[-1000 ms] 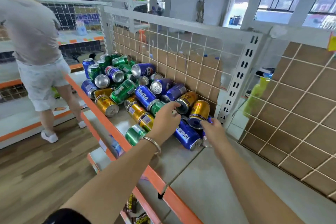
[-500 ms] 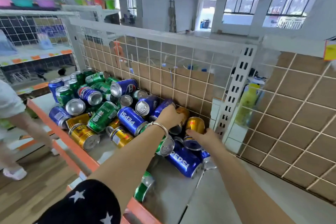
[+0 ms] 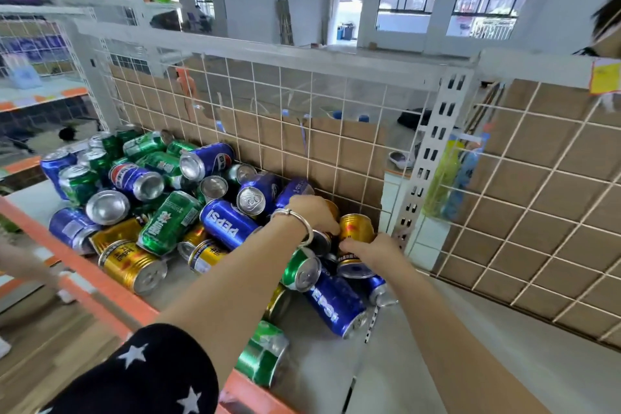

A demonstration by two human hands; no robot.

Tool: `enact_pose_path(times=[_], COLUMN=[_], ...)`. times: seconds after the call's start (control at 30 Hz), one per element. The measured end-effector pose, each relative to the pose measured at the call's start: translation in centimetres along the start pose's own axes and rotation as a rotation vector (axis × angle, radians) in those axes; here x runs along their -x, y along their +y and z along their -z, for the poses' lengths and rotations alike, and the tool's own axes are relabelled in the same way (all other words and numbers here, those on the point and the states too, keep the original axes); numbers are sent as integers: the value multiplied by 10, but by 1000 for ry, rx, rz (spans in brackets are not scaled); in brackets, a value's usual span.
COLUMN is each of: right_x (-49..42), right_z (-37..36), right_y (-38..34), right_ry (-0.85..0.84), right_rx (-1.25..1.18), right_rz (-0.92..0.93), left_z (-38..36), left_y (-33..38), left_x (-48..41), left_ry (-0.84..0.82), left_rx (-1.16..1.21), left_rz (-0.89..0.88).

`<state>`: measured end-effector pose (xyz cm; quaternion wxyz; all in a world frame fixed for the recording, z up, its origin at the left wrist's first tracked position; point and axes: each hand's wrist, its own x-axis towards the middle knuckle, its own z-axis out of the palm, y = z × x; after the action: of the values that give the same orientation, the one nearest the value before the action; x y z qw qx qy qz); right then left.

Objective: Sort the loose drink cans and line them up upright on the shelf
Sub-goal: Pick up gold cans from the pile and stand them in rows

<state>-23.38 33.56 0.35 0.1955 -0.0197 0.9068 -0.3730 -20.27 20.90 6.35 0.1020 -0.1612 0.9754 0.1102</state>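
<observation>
Loose blue, green and gold drink cans [image 3: 169, 222] lie in a heap on the grey shelf [image 3: 420, 363], against its wire back. My left hand [image 3: 314, 212], with a silver bangle at the wrist, curls over a gold can [image 3: 333, 209] lying at the right end of the heap, mostly hidden under the fingers. My right hand [image 3: 373, 249] grips a second gold can [image 3: 356, 228] lying right beside it, near the white upright post. A blue Pepsi can [image 3: 336, 306] lies just below both hands. One green can [image 3: 265, 356] lies by the orange front edge.
The wire grid back panel [image 3: 302, 144], backed with cardboard, closes the shelf's far side, and a white slotted post [image 3: 430, 161] stands right of the heap. An orange lip [image 3: 100, 282] runs along the front. Another person's arm [image 3: 27, 265] shows at far left.
Both hands have reached deeper to the gold cans beside the post. A green can has rolled down to the front edge. The person on the left has mostly left the view.
</observation>
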Motion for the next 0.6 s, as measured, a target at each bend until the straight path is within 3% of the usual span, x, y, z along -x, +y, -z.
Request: enact_pose_path(times=[0.1, 0.33, 0.6], right_x=[4, 13, 33], right_z=[-1, 3, 24], right_y=[-3, 3, 22], right_ry=[22, 53, 112], right_rx=[15, -218, -940], right_rz=[32, 68, 31], left_z=[-6, -5, -8], left_y=[6, -16, 3], left_x=[-8, -1, 9], left_ry=[-37, -101, -257], left_rx=[20, 505, 1143], left_rz=[-15, 43, -51])
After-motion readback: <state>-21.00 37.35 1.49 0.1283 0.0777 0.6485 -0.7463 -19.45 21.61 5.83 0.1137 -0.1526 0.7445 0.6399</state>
